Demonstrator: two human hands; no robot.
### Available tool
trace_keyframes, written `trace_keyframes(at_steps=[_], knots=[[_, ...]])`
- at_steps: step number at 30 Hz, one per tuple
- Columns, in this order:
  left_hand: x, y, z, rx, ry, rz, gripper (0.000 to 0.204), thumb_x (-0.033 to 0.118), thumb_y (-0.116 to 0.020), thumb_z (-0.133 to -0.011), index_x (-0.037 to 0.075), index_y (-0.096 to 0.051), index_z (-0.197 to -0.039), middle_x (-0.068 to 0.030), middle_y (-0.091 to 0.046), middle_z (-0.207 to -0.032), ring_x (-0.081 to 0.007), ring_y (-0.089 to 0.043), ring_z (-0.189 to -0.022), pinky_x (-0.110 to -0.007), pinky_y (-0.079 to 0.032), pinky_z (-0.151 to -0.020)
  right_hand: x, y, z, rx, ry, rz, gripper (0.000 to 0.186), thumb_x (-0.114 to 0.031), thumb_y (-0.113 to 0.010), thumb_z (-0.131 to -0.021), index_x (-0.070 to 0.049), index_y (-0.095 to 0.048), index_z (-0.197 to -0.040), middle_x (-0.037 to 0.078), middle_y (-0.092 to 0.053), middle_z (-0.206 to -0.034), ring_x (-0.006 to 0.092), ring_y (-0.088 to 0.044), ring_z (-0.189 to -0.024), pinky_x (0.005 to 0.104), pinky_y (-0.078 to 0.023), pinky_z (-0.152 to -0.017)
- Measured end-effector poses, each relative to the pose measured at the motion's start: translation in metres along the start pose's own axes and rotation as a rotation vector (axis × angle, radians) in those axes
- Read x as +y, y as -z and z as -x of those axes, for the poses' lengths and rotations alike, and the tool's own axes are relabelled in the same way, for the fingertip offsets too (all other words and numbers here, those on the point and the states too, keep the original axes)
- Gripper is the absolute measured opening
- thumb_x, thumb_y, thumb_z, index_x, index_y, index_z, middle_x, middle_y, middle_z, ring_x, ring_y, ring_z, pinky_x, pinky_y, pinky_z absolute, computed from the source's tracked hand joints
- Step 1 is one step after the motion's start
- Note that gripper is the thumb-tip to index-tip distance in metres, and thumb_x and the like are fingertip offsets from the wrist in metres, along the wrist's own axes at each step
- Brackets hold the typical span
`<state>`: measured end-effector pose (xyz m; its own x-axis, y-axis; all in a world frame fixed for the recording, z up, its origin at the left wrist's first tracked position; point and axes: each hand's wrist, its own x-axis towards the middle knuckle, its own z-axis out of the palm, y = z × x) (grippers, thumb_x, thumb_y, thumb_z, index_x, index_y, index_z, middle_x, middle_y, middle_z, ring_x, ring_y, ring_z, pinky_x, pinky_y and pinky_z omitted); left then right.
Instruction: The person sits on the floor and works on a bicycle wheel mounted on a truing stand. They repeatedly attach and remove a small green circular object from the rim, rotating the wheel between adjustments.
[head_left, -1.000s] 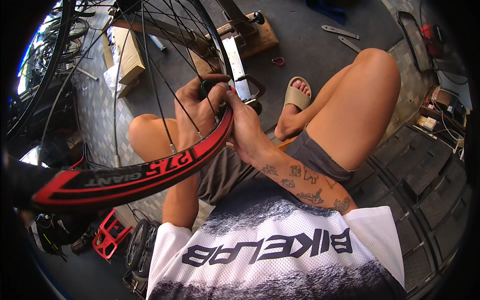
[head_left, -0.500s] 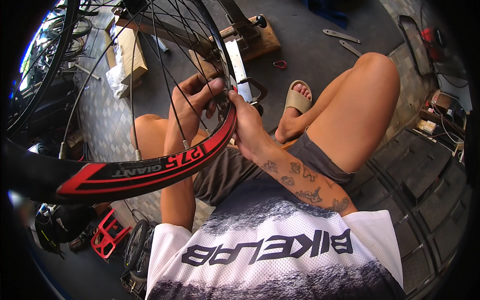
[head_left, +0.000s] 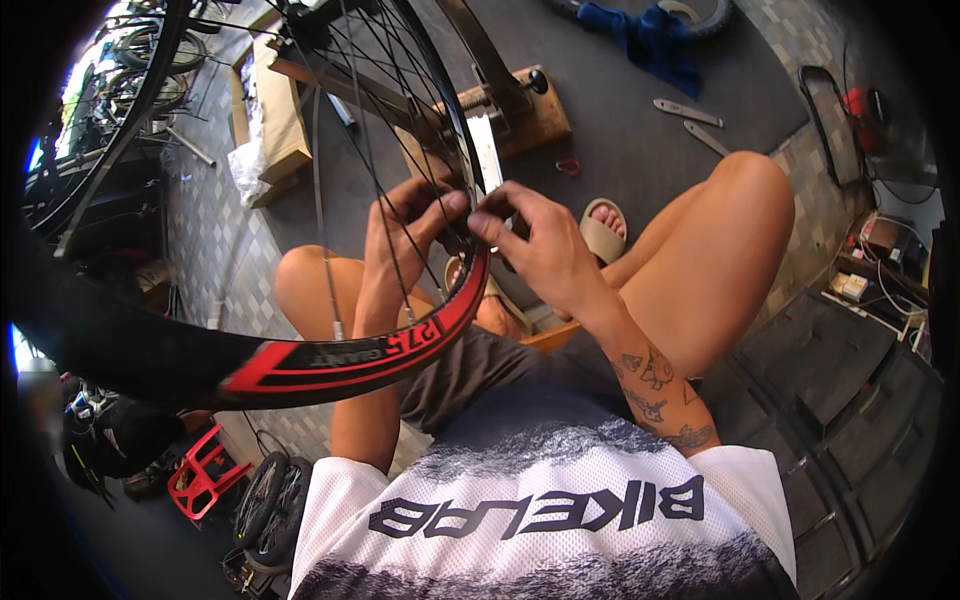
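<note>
A black bicycle wheel with red rim markings [head_left: 400, 355] stands in front of me, held in a metal truing stand [head_left: 500, 75]. My left hand [head_left: 408, 235] reaches among the spokes on the inner side of the rim. Its fingers are curled, with the thumb bent against them near the rim; what they pinch is hidden. From the rim's outer side, my right hand [head_left: 545, 245] meets it with the thumb against the edge and the forefinger bent over close by. Both sets of fingertips lie beside each other, just below a pale metal plate [head_left: 486, 150].
The stand's wooden base [head_left: 545, 105] rests on the dark floor mat. Two flat metal tools [head_left: 688, 111] and a small red ring-like item [head_left: 568, 167] lie beyond my feet. An open cardboard box [head_left: 285, 120] is at the left, with a red plastic stool [head_left: 208, 470] lower down.
The wheel has turned, its red markings shifting rightward along the rim. My right hand has loosened its wrap and now meets the rim with thumb and fingertips. The whole view has shifted slightly.
</note>
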<state>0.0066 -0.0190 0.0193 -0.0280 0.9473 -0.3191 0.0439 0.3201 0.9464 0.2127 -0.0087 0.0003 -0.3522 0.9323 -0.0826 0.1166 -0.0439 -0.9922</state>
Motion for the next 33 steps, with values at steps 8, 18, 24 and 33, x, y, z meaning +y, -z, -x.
trace_keyframes(at_steps=[8,18,24,33], knots=[[-0.008,0.004,-0.011,0.103,-0.239,0.119,0.056,0.016,-0.075,-0.1,-0.001,-0.049,-0.147,-0.0098,-0.065,-0.131,-0.0173,-0.061,-0.119,-0.033,-0.052,-0.098,-0.017,-0.007,-0.016,-0.086,-0.081,-0.01,0.031,-0.029,-0.069,-0.1,0.002,-0.072,-0.097,0.019,-0.071,-0.083,0.0301,-0.069,-0.074,0.0407,-0.052,-0.07],[-0.039,0.014,-0.031,-0.003,-0.111,0.167,0.058,0.029,-0.077,-0.1,0.0,-0.057,-0.146,-0.0088,-0.069,-0.135,-0.0182,-0.061,-0.127,-0.037,-0.045,-0.113,0.014,-0.02,-0.041,-0.145,-0.328,0.05,0.039,-0.034,-0.067,-0.1,0.003,-0.072,-0.09,0.014,-0.067,-0.071,0.022,-0.062,-0.061,0.0395,-0.05,-0.063],[-0.06,0.023,-0.061,-0.003,-0.152,0.219,0.052,0.027,-0.079,-0.098,-0.003,-0.063,-0.137,-0.0074,-0.069,-0.127,-0.0165,-0.063,-0.119,-0.035,-0.05,-0.103,0.001,-0.013,-0.04,0.412,0.314,0.261,0.018,-0.015,-0.071,-0.102,0.002,-0.068,-0.096,0.012,-0.062,-0.084,0.0198,-0.062,-0.07,0.0323,-0.048,-0.066],[-0.044,0.014,-0.084,0.034,-0.235,0.2,0.043,0.018,-0.077,-0.099,0.003,-0.064,-0.138,-0.0026,-0.072,-0.119,-0.0129,-0.068,-0.105,-0.031,-0.061,-0.087,0.004,0.0,-0.018,0.027,-0.055,-0.437,0.02,-0.01,-0.078,-0.096,0.005,-0.078,-0.11,0.007,-0.08,-0.096,0.008,-0.072,-0.088,0.0224,-0.056,-0.079]])
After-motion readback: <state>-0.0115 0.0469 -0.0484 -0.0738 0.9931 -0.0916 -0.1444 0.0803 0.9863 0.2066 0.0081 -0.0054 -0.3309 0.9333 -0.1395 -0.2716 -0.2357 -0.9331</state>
